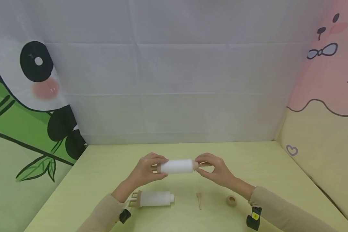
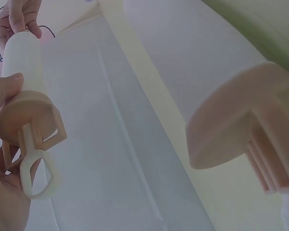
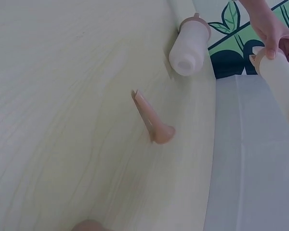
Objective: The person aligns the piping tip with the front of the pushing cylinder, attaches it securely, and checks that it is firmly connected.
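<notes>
Both hands hold a white syringe-like tube level above the table. My left hand grips its beige collar end, with the thumb and fingers on either side. In the left wrist view, that collar has open side handles, and a pale ring handle sticks out behind it. At the tube's other end, my right hand pinches a beige tapered nozzle. A second white tube, also with a beige collar, lies on its side below the left hand.
A small beige funnel-shaped nozzle lies on the pale wood-grain table. To its right sits a round beige cap with a hole. A white sheet closes off the back, with cartoon-printed walls at both sides.
</notes>
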A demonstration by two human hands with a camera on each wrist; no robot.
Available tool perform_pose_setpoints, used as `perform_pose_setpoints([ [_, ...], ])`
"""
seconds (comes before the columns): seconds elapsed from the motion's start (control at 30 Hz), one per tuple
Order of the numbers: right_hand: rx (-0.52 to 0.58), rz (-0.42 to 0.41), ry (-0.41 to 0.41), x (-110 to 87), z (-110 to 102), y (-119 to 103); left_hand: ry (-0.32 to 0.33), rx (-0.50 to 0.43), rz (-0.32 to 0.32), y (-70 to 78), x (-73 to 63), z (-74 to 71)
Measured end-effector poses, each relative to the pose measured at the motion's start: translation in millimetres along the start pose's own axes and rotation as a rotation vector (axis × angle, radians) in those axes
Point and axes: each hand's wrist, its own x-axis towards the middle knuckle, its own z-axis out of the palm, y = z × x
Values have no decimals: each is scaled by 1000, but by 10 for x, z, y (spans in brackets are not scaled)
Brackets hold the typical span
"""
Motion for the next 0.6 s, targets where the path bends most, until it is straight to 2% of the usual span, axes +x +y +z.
perform_pose_setpoints([
  [0.2,-36,-73,19,-5,23,-10,-7,4,-18,-39,-4,12],
  [0.43,-56,-102,19,6,19,-31,8,1,-13,-305,-39,102],
  [0.6,-71,-112,16,18,3,-21,30,18,33,-388,-51,122],
])
